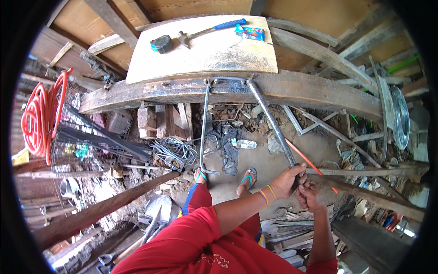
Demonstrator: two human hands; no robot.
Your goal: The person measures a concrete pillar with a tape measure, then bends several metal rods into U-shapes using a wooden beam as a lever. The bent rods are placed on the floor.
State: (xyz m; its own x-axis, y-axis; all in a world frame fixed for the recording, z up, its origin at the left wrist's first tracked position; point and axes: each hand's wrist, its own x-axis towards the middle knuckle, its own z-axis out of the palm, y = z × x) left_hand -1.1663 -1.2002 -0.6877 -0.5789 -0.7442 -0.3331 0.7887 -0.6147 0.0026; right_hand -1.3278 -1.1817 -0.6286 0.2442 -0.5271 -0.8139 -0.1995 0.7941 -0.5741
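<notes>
1. The left hand [287,180] is wrapping closed around the near end of a long grey steel pipe [269,118]; the right hand [310,196] is clamping just below it.
2. The pipe is slanting up to a rusty steel beam [319,93], where a bent grey steel rod [204,128] is hooked.
3. It is looking heavy, stiff and rough; gripping far out at this end is likely giving the best leverage.

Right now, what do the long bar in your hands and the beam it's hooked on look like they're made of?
Long bar: looks like steel rod, dull grey, gripped by left hand and right hand. Beam: probably weathered timber, dark, stained, rough-edged. Board on top: pale sheet, maybe plywood.
</notes>
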